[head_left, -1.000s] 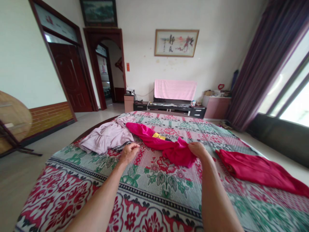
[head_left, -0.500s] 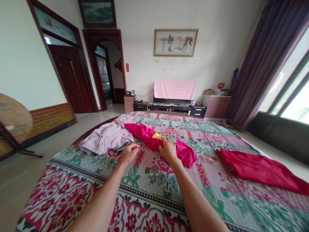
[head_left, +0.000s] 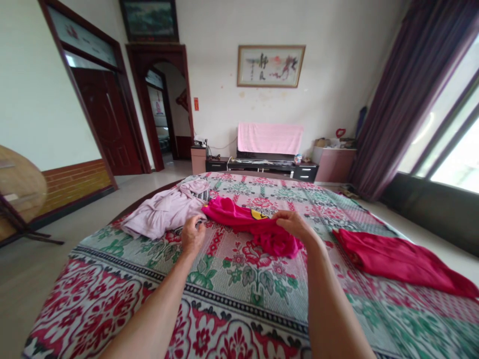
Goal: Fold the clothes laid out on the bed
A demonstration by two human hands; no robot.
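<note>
A magenta garment [head_left: 258, 228] with a yellow patch lies bunched across the middle of the bed [head_left: 239, 294]. My right hand [head_left: 294, 223] is closed on its upper edge near the yellow patch. My left hand [head_left: 192, 234] is curled, pinching cloth at the garment's left end, where it meets a pale pink garment [head_left: 164, 212]. I cannot make out which piece the left fingers grip. A folded red garment [head_left: 392, 262] lies on the bed to the right, apart from both hands.
The bed carries a red, green and white floral cover. Beyond its foot stand a low dark TV cabinet [head_left: 267, 167] draped with a pink towel and a pink cabinet [head_left: 333, 164]. A wooden round table [head_left: 18, 184] stands left; curtains and a window are at right.
My right hand moved from the garment's right end to its middle, then back right and up, lifting the cloth. The magenta garment has bunched closer together. My left hand shifted slightly left.
</note>
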